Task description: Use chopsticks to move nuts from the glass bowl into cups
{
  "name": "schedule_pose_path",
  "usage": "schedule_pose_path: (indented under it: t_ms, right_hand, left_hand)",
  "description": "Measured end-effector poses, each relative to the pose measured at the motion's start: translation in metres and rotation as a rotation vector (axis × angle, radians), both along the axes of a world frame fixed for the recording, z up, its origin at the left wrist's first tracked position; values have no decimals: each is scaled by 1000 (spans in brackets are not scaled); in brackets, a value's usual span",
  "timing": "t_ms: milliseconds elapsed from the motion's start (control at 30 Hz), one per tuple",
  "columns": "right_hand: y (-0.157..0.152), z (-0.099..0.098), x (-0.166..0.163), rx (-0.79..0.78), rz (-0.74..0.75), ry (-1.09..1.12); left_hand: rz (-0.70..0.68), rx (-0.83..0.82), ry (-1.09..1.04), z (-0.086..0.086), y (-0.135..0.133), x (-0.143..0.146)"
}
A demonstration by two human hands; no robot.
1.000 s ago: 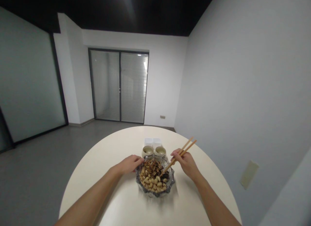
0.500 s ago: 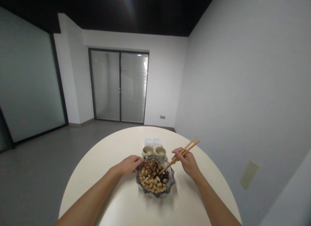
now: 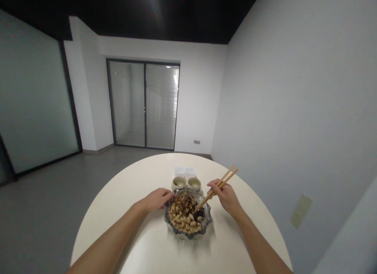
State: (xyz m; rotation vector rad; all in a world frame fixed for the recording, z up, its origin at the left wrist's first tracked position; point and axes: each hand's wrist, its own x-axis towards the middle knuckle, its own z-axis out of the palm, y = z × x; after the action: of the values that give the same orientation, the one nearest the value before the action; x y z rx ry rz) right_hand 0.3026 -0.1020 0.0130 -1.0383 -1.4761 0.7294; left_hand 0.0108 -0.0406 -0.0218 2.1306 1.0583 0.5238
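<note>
A scalloped clear glass bowl (image 3: 188, 236) stands on the table, filled with pale nuts in shells (image 3: 186, 223), striped brown seeds (image 3: 184, 204) and a darker pile (image 3: 200, 213) at the right. My left hand (image 3: 159, 198) grips the bowl's left rim, the fingers partly hidden behind it. Closed around a pair of wooden chopsticks (image 3: 226, 177), my right hand (image 3: 224, 195) is just right of the bowl. The chopstick tips reach down among the contents, near the dark pile. Whether they pinch anything is too small to tell.
Two small beige cups (image 3: 179, 183) stand side by side just beyond the bowl. Behind them are two small white square containers (image 3: 185, 172). All this is on a round white table (image 3: 141, 250), with a white wall (image 3: 279, 109) close on the right.
The chopsticks' upper ends have shifted slightly left and up, and my right hand has moved a little left with them. My left hand keeps its place at the bowl.
</note>
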Motion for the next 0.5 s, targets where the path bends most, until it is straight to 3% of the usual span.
schedule_pose_path:
  t_ms: [500]
  right_hand:
    - [0, 0, -1, 8, 30, -12]
  left_hand:
    - [12, -50, -6, 0, 0, 0]
